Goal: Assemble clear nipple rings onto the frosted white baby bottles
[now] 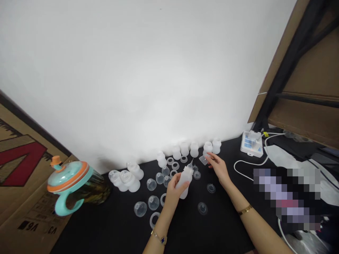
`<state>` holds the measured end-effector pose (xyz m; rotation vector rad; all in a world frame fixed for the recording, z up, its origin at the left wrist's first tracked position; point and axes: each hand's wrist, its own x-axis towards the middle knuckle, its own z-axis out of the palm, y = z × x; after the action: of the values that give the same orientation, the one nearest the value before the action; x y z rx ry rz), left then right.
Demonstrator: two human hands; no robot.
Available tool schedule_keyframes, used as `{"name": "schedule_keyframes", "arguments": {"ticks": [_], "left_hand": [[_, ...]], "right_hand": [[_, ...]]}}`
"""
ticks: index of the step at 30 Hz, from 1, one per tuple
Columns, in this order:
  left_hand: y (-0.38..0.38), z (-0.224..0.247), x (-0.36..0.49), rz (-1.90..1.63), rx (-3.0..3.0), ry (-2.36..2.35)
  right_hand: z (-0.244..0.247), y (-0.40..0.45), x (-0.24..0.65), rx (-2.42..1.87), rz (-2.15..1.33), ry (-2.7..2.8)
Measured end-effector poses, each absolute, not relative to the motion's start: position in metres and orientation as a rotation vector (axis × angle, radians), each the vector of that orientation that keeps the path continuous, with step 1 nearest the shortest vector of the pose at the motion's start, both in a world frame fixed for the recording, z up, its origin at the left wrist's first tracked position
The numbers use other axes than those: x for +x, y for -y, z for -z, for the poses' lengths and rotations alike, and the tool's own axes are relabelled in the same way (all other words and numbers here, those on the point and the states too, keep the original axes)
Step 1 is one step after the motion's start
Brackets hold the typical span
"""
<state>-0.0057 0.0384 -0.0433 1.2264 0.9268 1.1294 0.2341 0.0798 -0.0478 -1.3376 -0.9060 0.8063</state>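
My left hand [175, 189] is wrapped round a white, translucent squeeze bottle [185, 180], which leans with its thin nozzle pointing up and right. My right hand [215, 165] has its fingertips on a small clear flat piece [204, 159] in front of the back row of bottles. Several small white bottles [194, 149] stand along the wall. White rings [175, 165], clear domed caps [153, 202] and clear nipple-like discs [202, 208] lie around my hands. At the left, capped white bottles [129, 180] are grouped together.
A teal and orange lidded jug [76, 187] stands at the left beside a cardboard box [23, 169]. On the right are a white power strip [251, 144], white cables [247, 162] and plastic bags [286, 158]. Everything rests on a black table [106, 225] against a white wall.
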Motion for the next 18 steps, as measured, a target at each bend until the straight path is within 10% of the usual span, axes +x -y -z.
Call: {"name": "schedule_keyframes", "arguments": {"ticks": [18], "left_hand": [[-0.043,0.054,-0.006,-1.068,1.294,-0.950]], "right_hand": [[0.034,-0.072,0.226,-1.134,-1.115,0.743]]}}
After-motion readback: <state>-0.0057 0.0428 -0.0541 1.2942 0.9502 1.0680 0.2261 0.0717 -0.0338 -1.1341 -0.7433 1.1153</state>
